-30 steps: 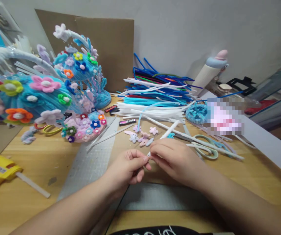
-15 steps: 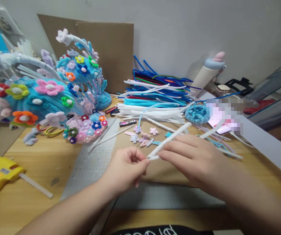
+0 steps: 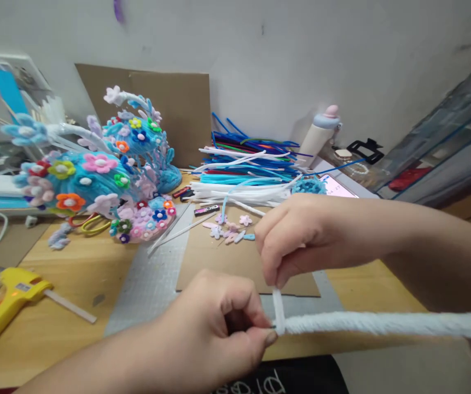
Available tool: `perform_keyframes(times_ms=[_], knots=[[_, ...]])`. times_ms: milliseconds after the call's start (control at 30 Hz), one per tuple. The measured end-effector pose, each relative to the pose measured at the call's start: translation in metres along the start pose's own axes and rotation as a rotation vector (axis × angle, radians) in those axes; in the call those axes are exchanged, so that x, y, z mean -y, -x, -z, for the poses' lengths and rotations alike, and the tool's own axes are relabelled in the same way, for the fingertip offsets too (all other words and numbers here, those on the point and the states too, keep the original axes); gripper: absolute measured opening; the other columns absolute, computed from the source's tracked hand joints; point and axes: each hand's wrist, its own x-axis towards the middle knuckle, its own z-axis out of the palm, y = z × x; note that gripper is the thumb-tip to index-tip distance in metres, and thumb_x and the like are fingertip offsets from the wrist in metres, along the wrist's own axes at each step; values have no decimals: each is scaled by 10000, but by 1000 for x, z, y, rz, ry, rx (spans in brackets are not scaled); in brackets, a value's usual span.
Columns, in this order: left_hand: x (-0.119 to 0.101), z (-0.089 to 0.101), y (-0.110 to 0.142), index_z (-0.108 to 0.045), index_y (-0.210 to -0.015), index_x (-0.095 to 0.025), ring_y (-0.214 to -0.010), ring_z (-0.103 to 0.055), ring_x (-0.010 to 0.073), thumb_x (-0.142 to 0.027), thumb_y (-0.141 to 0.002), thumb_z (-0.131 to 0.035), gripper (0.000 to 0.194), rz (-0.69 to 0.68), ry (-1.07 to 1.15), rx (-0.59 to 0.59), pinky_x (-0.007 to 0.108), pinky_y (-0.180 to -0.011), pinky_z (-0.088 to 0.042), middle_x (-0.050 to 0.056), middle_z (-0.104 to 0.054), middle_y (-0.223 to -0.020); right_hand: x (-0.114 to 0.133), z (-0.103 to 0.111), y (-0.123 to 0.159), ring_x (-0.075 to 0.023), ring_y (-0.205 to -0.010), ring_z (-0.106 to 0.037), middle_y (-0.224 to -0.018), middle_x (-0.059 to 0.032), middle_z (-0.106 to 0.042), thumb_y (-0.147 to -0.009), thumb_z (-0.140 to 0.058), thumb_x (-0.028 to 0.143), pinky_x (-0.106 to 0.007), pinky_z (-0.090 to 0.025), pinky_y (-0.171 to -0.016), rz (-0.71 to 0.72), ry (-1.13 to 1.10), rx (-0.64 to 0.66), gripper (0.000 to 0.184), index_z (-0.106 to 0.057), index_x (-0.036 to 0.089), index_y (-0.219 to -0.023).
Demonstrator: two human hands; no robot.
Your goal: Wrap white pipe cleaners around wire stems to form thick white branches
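A long white fuzzy wrapped stem [image 3: 374, 323] runs level from the middle out to the right edge. My left hand [image 3: 227, 328] pinches its thin bare tip, which looks like dark wire, between thumb and forefinger. A short end of white pipe cleaner [image 3: 278, 306] stands up from the stem just beside those fingertips. Above it, my right hand [image 3: 301, 235] is closed in a pinch on that end's top. The right forearm passes over the stem, whose far end leaves the view.
Behind lie piled pipe cleaners [image 3: 243, 191] and small fuzzy flowers [image 3: 231, 230] on cardboard [image 3: 202, 262]. At left stand a flower-covered blue craft piece [image 3: 79, 183] and a yellow glue gun [image 3: 17, 295]. A white bottle [image 3: 319, 137] leans at the back right, near a phone [image 3: 337, 187].
Both hands have come lower and closer. The white stem, earlier slanting away from me, now lies level to the right. My right hand has risen above it, pulling the pipe cleaner end upright.
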Motion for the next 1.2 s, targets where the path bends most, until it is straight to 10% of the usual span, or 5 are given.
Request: perform_keyframes(times_ms=[467, 700, 867, 1033, 1200], knots=[[-15, 10, 8, -572, -643, -178, -426, -444, 74, -227, -772, -588, 139, -68, -154, -467, 174, -420, -324, -37, -517, -494, -7, -94, 20, -97, -557, -513, -628, 15, -590, -860, -554, 207, -199, -404, -495, -226, -111, -707, 107, -637, 162, -809], [6, 5, 3, -550, -636, -182, -496, -453, 95, -143, -779, -558, 148, -258, -732, -526, 203, -491, -278, -17, -565, -553, 27, -117, 25, -153, -575, -462, -650, -29, -565, -866, -414, 114, -296, -307, -527, -223, 585, -619, 193, -597, 158, -822], [14, 4, 8, -547, -651, -188, -481, -425, 116, -119, -804, -532, 168, -502, -1114, -337, 268, -484, -208, -1, -566, -558, 40, -97, 27, -148, -563, -446, -635, -26, -551, -847, -415, 90, -294, -269, -516, -211, 679, -480, 226, -590, 157, -723], [13, -1, 21, -550, -709, -176, -528, -498, 135, -125, -861, -469, 179, -704, -1133, -216, 271, -498, -302, 4, -618, -632, 31, -68, 20, -113, -647, -550, -711, -1, -633, -841, -528, 120, -226, -366, -571, -208, 230, -402, 134, -649, 171, -812], [10, -2, 32, -568, -734, -177, -538, -558, 115, -140, -837, -538, 114, -711, -968, -457, 236, -520, -395, -13, -637, -630, 8, -74, 10, -117, -678, -601, -750, -18, -673, -794, -642, 222, -198, -458, -604, -284, -416, -416, 89, -678, 142, -802]])
